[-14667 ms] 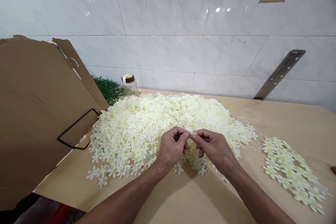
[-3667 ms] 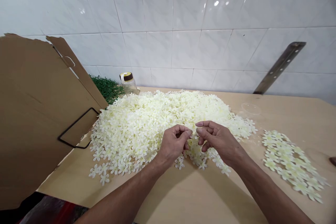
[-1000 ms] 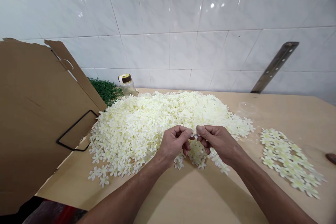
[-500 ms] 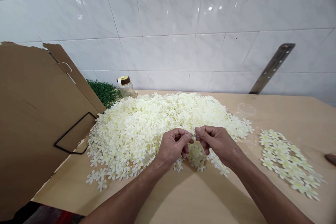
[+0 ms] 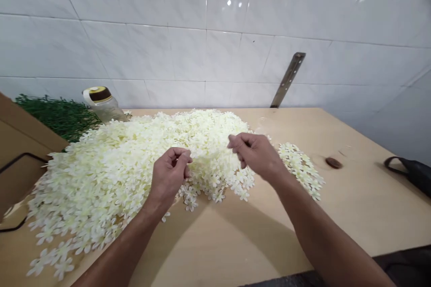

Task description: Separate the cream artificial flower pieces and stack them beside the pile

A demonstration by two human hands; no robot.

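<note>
A big heap of cream-white fabric flower petals [image 5: 128,161] covers the left and middle of a pale wooden table [image 5: 235,242]. My left hand [image 5: 170,175] hovers over the heap's near edge, fingers curled and thumb pinched to forefinger; what it holds is too small to see. My right hand [image 5: 256,154] is a little right and farther back, fingers pinched together over the heap's right edge. A smaller flat patch of separated petals [image 5: 301,168] lies just right of my right hand.
A clear bottle with a brown cap [image 5: 103,103] and a green artificial grass mat [image 5: 57,116] sit behind the heap. Brown cardboard [image 5: 16,161] stands at left. A dark knot [image 5: 333,163] marks the table; a black strap [image 5: 409,170] lies at right. White tiled wall behind.
My hands, pinched together half a second ago, have drawn apart, the right one moving right. The camera has swung to the right, so the cardboard has mostly left the view.
</note>
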